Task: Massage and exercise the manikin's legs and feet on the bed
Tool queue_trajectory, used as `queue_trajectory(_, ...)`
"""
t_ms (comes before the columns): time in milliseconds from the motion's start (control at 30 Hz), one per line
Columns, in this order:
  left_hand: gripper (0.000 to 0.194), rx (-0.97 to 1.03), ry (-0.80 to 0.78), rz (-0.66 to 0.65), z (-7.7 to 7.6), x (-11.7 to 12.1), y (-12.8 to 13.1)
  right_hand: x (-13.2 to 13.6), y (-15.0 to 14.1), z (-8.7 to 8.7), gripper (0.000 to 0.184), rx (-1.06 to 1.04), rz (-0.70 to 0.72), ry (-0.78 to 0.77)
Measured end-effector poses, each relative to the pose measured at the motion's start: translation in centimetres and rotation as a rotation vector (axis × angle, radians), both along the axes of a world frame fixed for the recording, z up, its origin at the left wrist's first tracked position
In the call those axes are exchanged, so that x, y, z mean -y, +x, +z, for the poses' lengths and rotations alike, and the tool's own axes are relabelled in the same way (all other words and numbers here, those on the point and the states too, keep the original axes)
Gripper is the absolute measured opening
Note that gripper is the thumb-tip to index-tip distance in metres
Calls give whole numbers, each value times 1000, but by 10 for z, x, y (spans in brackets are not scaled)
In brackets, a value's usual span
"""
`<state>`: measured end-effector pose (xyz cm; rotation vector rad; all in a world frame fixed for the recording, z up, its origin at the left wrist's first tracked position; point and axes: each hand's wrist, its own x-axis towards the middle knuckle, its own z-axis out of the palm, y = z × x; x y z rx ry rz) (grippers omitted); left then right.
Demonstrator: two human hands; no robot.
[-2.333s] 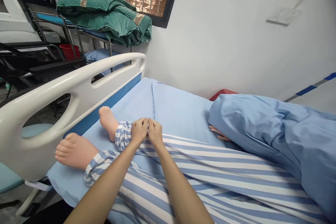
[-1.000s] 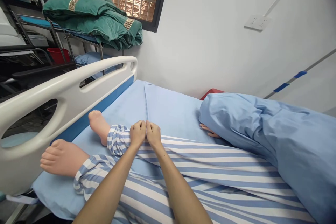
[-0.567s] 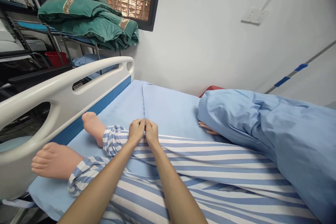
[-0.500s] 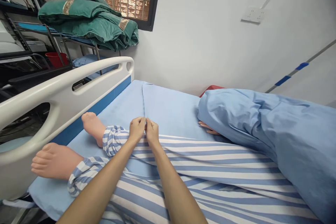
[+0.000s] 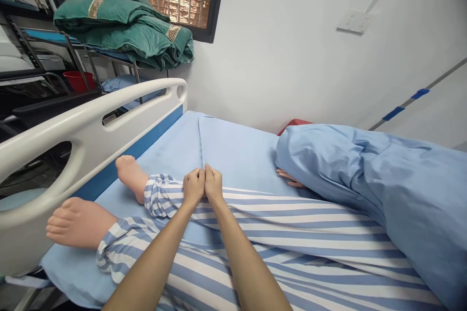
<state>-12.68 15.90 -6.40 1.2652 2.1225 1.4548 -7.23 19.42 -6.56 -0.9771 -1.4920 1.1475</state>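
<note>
A manikin lies on a hospital bed in blue-and-white striped trousers (image 5: 292, 233). Its bare feet (image 5: 78, 221) point toward the white footboard (image 5: 91, 131), and both trouser cuffs are bunched at the ankles. My left hand (image 5: 193, 187) and my right hand (image 5: 213, 184) rest side by side on the far trouser leg, knuckles touching. Both are curled into pinches on the striped fabric of the shin. A manikin hand (image 5: 292, 182) peeks from under the blue quilt (image 5: 383, 180).
The light blue sheet (image 5: 233, 150) covers the mattress up to the white wall. Green folded quilts (image 5: 127, 24) lie on a metal rack behind the footboard, with a red basin (image 5: 75, 80) below. A red object (image 5: 294, 124) shows between quilt and wall.
My two hands have stayed together on the far trouser leg, pressing slightly closer. The view has shifted a little; the manikin and quilt have not moved.
</note>
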Motion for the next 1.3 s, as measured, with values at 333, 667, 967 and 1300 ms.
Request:
queue_trajectory(333, 35, -45, -5, -43, -2, 3, -7, 1, 15, 34, 43, 331, 40, 278)
queue_trajectory(667, 33, -87, -38, -11, -2, 0, -4, -3, 22, 1, 40, 327, 13, 231)
queue_trajectory(967, 32, 284, 113, -68, 27, -21, 18, -8, 26, 7, 40, 74, -19, 90)
queue_trajectory(1300, 34, 88, 42, -27, 6, -11, 26, -8, 26, 7, 40, 51, -70, 27)
